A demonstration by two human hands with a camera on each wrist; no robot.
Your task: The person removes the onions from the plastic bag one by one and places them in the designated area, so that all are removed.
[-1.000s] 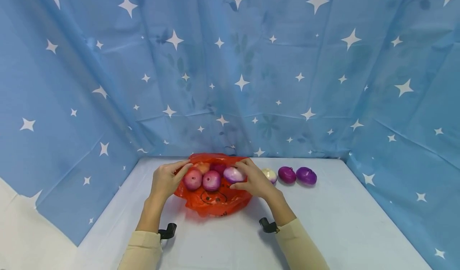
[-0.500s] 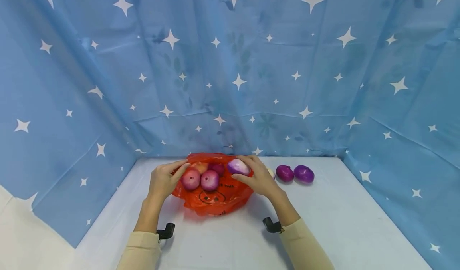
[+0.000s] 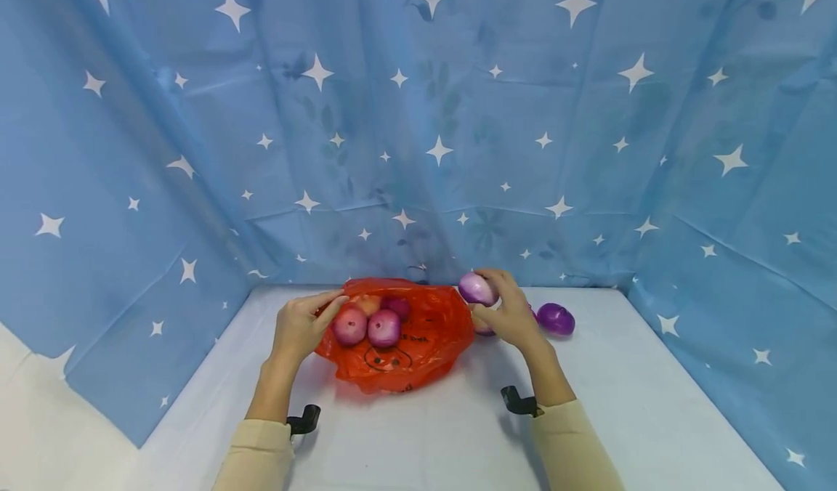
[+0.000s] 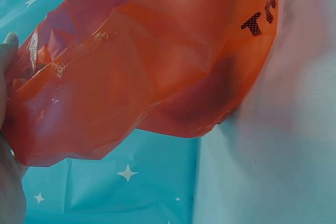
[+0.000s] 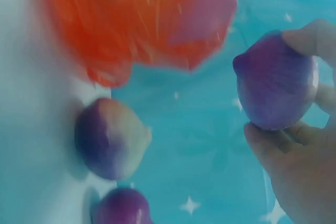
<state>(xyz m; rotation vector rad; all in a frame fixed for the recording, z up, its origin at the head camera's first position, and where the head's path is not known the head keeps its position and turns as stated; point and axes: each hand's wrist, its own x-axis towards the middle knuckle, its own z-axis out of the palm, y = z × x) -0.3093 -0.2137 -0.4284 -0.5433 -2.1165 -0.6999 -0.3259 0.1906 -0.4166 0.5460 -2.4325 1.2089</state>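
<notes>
At the left rim of a red plastic bag, my left hand pinches the film between thumb and fingers; the left wrist view shows the bag's side stretching away from that hand. Inside the bag's mouth lie several round pinkish-purple onions. My right hand grips a purple-and-white onion by its sides, just right of the bag and raised above the table. Beneath it, a pale onion with a purple side rests on the table.
A dark purple onion sits on the white table to the right of my right hand, with another partly hidden behind the fingers. Blue star-patterned cloth hangs around the table's back and sides.
My right hand has drawn the purple-and-white onion out of the bag's mouth, moving right and up past the rim. My left hand has stayed at the left rim.
</notes>
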